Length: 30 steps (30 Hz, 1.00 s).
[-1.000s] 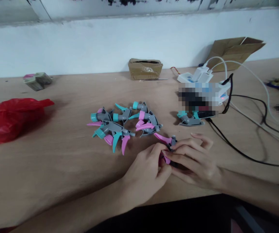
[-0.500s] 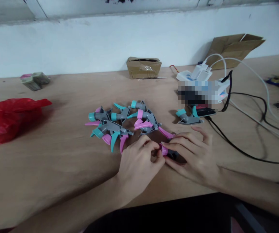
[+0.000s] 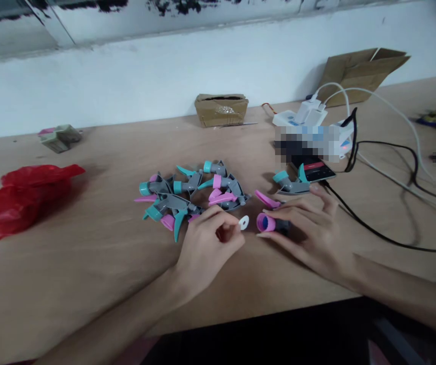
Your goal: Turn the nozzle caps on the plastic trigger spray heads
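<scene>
My right hand (image 3: 306, 229) grips a grey spray trigger head (image 3: 273, 221) with a pink cap and pink lever, its cap opening turned toward my left hand. My left hand (image 3: 210, 242) pinches a small white ring-shaped washer (image 3: 244, 222) between fingertips, a little apart from the pink cap. Behind my left hand lies a pile of several grey trigger heads (image 3: 191, 193) with teal and pink parts. One more teal-capped trigger head (image 3: 290, 183) lies alone behind my right hand.
On the wooden table (image 3: 88, 243) a red plastic bag (image 3: 20, 195) lies far left. A small cardboard box (image 3: 221, 109) and a larger one (image 3: 362, 73) stand by the wall. A power strip with chargers (image 3: 312, 121) and black and white cables (image 3: 388, 203) trail right.
My hands have come apart. The left hand has drawn back holding the white washer, and the pink cap's opening now shows. The view has shifted slightly.
</scene>
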Tool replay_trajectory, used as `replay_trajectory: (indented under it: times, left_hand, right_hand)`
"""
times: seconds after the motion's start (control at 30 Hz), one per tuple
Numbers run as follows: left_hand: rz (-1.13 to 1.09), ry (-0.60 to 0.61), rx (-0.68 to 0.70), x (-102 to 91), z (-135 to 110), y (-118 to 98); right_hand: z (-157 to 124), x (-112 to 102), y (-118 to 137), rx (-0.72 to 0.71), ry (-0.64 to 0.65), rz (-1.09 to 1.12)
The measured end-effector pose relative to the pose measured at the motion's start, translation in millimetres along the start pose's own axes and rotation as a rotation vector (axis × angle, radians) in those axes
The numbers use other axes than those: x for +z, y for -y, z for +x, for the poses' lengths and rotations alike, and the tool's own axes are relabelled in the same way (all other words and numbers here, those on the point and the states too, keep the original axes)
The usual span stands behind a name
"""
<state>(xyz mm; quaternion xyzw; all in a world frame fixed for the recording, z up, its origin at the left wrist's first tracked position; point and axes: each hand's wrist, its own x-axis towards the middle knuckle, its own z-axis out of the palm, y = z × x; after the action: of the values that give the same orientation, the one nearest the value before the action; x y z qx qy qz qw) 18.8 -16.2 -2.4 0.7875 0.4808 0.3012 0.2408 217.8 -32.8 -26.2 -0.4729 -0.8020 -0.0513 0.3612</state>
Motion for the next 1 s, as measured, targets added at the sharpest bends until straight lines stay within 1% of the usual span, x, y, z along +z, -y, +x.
replay_trajectory:
  times: [0.1,0.17,0.27,0.37,0.43,0.57,0.77,0.9,1.0]
  left_hand:
    - [-0.358,0.176,-0.157,-4.8,2,-2]
    - [-0.51,0.248,-0.23,-5.4,1,-3]
    - [-0.572,0.29,-0.257,-5.1,1,-6]
    - [-0.525,0.32,-0.232,-5.6,0,-8]
    - [-0.449,0.289,-0.19,-6.2,0,-9]
    - [-0.281,0.183,-0.099,-5.9,-1,-12]
    - [-0.163,0.037,-0.003,-0.2,-3,-12]
    - [-0.105,-0.081,0.168,1.4,-5,-12]
    - [-0.098,-0.083,0.25,1.1,-7,-12]
  right_hand:
    - [2,-3,-7,0.028,-0.005,0.087]
    - [3,-3,-8,0.017,0.011,0.146]
    - [4,-4,-6,-0.007,0.035,0.208]
    - [4,-4,-5,-0.044,0.041,0.241]
    - [3,-4,-4,-0.064,0.045,0.261]
    - [2,-4,-4,-0.073,0.064,0.292]
    - [2,-4,-3,-0.072,0.05,0.314]
    - [3,-5,0,-0.061,0.043,0.33]
    - [3,-5,1,-0.069,0.03,0.338]
